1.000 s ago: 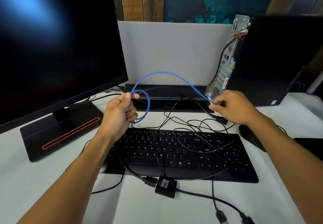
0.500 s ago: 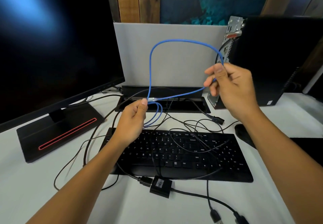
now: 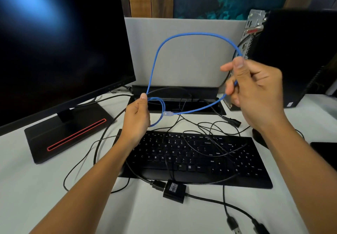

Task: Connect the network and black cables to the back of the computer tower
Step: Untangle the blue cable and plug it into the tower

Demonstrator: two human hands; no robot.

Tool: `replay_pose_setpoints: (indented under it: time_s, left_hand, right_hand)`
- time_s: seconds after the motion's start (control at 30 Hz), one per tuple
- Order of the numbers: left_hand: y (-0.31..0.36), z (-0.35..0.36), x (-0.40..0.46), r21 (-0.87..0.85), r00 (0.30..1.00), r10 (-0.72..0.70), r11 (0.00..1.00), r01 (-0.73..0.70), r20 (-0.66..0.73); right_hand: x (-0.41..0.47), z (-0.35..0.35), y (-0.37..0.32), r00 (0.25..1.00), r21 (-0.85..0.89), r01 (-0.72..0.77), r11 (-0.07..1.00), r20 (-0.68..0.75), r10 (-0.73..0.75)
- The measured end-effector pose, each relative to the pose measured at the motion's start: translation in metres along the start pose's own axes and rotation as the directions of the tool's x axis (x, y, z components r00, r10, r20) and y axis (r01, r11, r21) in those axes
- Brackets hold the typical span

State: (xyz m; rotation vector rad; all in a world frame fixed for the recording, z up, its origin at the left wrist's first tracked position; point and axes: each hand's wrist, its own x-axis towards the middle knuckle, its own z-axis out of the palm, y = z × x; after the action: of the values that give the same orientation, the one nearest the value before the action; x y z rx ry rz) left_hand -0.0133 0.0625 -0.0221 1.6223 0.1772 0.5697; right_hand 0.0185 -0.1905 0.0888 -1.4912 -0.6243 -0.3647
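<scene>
The thin blue network cable (image 3: 182, 34) is pinched by the left hand (image 3: 137, 116) mid-frame and the right hand (image 3: 255, 89) higher up, looping between them. The black computer tower (image 3: 291, 56) is parked upper right, loose black cables (image 3: 209, 133) sprawled over the black keyboard (image 3: 191, 159).

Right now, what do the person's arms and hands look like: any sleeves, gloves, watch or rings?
Both forearms are bare as far as the frame shows: no sleeves in view. The left hand and right hand wear no gloves. No watch, wristband or ring shows on either wrist or on the visible fingers.
</scene>
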Motion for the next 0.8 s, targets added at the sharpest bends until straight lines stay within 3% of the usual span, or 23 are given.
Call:
replay_pose_setpoints:
  time_s: [0.2, 0.43, 0.53, 0.67, 0.73, 0.8]
  left_hand:
    - [0.002, 0.000, -0.001, -0.079, 1.000, -0.013, 0.997, 0.011, -0.023]
    - [0.010, 0.009, -0.005, -0.164, 0.996, -0.063, 0.984, 0.074, 0.066]
    - [0.009, 0.007, -0.002, -0.238, 0.985, -0.104, 0.962, 0.134, 0.135]
    - [0.011, -0.001, -0.001, -0.327, 0.975, -0.095, 0.932, 0.157, 0.199]
    - [0.014, -0.006, 0.001, -0.395, 0.964, -0.110, 0.896, 0.201, 0.242]
    - [0.015, -0.012, 0.004, -0.449, 0.953, -0.134, 0.858, 0.249, 0.273]
  right_hand:
    - [-0.008, 0.017, 0.010, 0.996, 0.015, -0.081, 0.997, 0.032, 0.080]
    - [-0.030, 0.053, 0.039, 0.971, 0.077, -0.134, 0.988, 0.211, 0.115]
    - [-0.031, 0.064, 0.060, 0.945, -0.098, 0.114, 0.989, 0.317, -0.078]
    - [-0.018, 0.078, 0.087, 0.781, -0.384, 0.551, 0.741, 0.549, -0.297]
    - [-0.009, 0.084, 0.096, 0.697, -0.400, 0.667, 0.628, 0.632, -0.339]
    - [-0.004, 0.091, 0.100, 0.651, -0.374, 0.705, 0.602, 0.679, -0.340]
